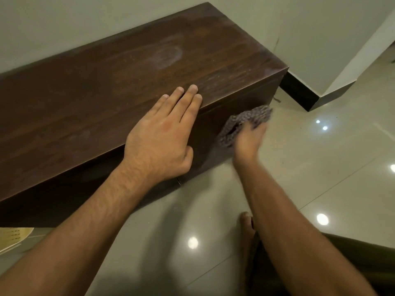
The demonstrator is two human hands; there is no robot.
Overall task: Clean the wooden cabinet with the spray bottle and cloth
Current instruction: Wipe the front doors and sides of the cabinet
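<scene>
A low, dark wooden cabinet (106, 82) runs along the wall, its top marked with pale dusty smears. My left hand (162, 135) lies flat on the top near the front edge, fingers straight, thumb over the edge. My right hand (249, 139), blurred by motion, holds a grey knitted cloth (245, 120) against the cabinet's front face near its right corner. No spray bottle is in view.
Glossy beige floor tiles (320, 157) spread in front and to the right. A white wall with dark skirting (303, 97) juts out at the right. My bare foot (246, 229) rests on the floor below my right arm. A yellowish object (12, 238) lies at the left edge.
</scene>
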